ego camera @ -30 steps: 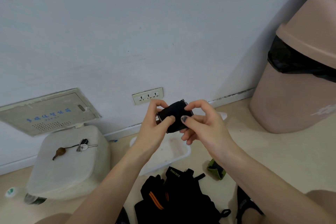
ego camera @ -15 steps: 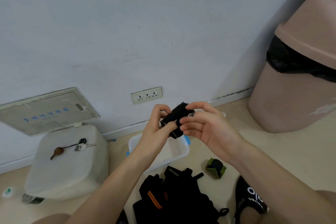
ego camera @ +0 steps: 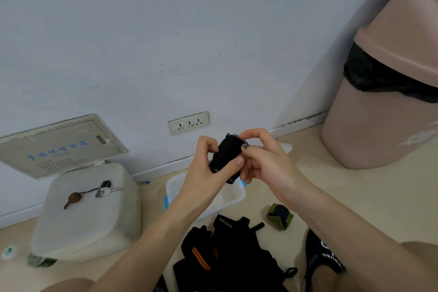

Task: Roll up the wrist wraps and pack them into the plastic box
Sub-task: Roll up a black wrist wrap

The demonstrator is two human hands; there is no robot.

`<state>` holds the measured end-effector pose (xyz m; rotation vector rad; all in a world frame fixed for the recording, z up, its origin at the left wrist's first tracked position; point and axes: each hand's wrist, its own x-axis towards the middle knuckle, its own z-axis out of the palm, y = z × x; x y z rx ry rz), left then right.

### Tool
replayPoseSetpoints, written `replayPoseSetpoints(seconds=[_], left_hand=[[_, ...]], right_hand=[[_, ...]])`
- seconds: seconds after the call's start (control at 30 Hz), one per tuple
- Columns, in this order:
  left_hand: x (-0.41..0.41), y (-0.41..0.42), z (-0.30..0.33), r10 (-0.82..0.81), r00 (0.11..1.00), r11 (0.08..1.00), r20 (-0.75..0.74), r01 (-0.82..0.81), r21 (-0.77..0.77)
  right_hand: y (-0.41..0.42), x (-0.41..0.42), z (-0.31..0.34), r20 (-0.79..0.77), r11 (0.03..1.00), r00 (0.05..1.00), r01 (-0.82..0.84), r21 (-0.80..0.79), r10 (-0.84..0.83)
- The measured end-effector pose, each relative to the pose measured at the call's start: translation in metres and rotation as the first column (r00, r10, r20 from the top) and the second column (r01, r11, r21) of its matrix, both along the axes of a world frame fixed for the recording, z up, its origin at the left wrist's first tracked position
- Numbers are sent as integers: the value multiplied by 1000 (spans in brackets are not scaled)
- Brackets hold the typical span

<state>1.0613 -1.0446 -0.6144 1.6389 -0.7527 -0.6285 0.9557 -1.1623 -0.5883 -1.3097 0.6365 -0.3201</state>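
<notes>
- Holding a rolled black wrist wrap (ego camera: 227, 158) between them, both hands sit above the plastic box (ego camera: 233, 197), which serves as the landmark for everything that follows.
- The left hand (ego camera: 205, 170) grips the roll from its left side, thumb laid across the front and fingers curled round the back.
- The right hand (ego camera: 265, 161) pinches the upper right end of the roll, index finger arched over the top and thumb pressing just below it; the remaining fingers are curled under the roll.
- The roll is tilted, its upper end toward the wall and its lower end over the box's near right corner.
- The box is translucent white, open at the top, with blue tabs showing at its left and right edges; much of its inside is hidden behind the hands.
- Nearer than the box, a pile of black wrist wraps (ego camera: 227, 251) lies loose on the floor, one with orange stripes and one with yellow lettering.
- Right of the box and a little nearer lies a rolled green and black wrap (ego camera: 280, 216).
- Left of the box stands a white plastic container (ego camera: 87, 216) with a set of keys (ego camera: 104, 190) on its lid.
- Behind the box, a wall socket (ego camera: 188, 123) is set low in the wall.
- Far right of the box stands a pink bin (ego camera: 384, 106) with a black liner.
</notes>
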Motion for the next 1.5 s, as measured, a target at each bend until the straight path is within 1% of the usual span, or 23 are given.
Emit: replayPoseSetpoints(seconds=[0.1, 0.2, 0.3, 0.4, 0.47, 0.5, 0.57, 0.6, 0.67, 0.7, 0.77, 0.8, 0.87, 0.9, 0.97, 1.03, 1.13, 1.17, 1.27, 1.3, 1.33, 1.43, 1.5], left_hand=[[-1, 1, -3, -57, 998, 998, -25, 57, -2], [-4, 1, -6, -101, 995, 995, -15, 101, 17], [-9, 0, -7, -132, 991, 991, 33, 131, 34], [-15, -1, -7, -155, 987, 987, 49, 152, 57], [-19, -1, -8, -168, 985, 984, 30, 165, 65], [-20, -1, -8, -174, 985, 983, 8, 173, 68], [-22, 0, -5, -183, 982, 980, -43, 186, 65], [-24, 1, -4, -187, 980, 979, -65, 191, 65], [-29, 2, -3, -190, 976, 978, -103, 197, 66], [-31, 3, -4, -185, 976, 979, -112, 193, 68], [-34, 5, -4, -167, 980, 981, -112, 177, 84], [-36, 7, -5, -164, 980, 980, -115, 176, 98], [-40, 10, -8, -176, 975, 972, -137, 194, 133], [-43, 12, -10, -195, 970, 964, -144, 217, 152], [-52, 15, -12, -245, 956, 943, -163, 274, 191], [-61, 18, -15, -278, 941, 924, -193, 317, 213], [-68, 23, -18, -301, 928, 911, -220, 348, 221], [-70, 25, -18, -304, 926, 910, -225, 352, 220], [-76, 28, -21, -309, 921, 907, -239, 361, 216], [-78, 28, -22, -311, 921, 908, -235, 361, 212], [-80, 27, -24, -315, 921, 909, -230, 362, 206], [-85, 26, -29, -337, 914, 908, -228, 379, 179], [-87, 24, -32, -351, 907, 900, -231, 395, 182]], right_hand=[[2, -2, -5, -28, 990, 1000, 2, -144, -6], [1, -5, -10, -40, 985, 998, 41, -166, -48], [-5, -10, -13, -61, 980, 994, 76, -182, -88], [-8, -14, -15, -121, 960, 984, 96, -262, -132], [-7, -18, -18, -160, 928, 972, 107, -357, -173], [-7, -21, -19, -185, 891, 963, 95, -444, -195], [-3, -30, -17, -260, 759, 939, 2, -651, -225], [0, -34, -16, -293, 684, 924, -49, -728, -245], [3, -44, -15, -329, 559, 897, -118, -821, -294], [5, -50, -15, -328, 505, 894, -139, -852, -306], [10, -62, -19, -268, 414, 924, -140, -900, -272], [13, -69, -22, -240, 365, 944, -146, -919, -227], [17, -86, -33, -240, 251, 962, -202, -947, -130], [22, -93, -37, -247, 211, 965, -225, -951, -88], [32, -102, -44, -272, 179, 962, -265, -947, -13], [45, -107, -53, -304, 189, 952, -303, -934, 28], [57, -113, -67, -333, 223, 943, -329, -918, 20], [60, -115, -71, -333, 271, 943, -327, -905, 25], [63, -123, -77, -274, 530, 958, -276, -802, 85], [65, -126, -78, -243, 609, 965, -252, -752, 99], [66, -128, -79, -208, 668, 973, -222, -711, 102], [65, -131, -77, -97, 805, 993, -106, -584, 61], [63, -134, -74, -86, 847, 996, -77, -526, 37]])
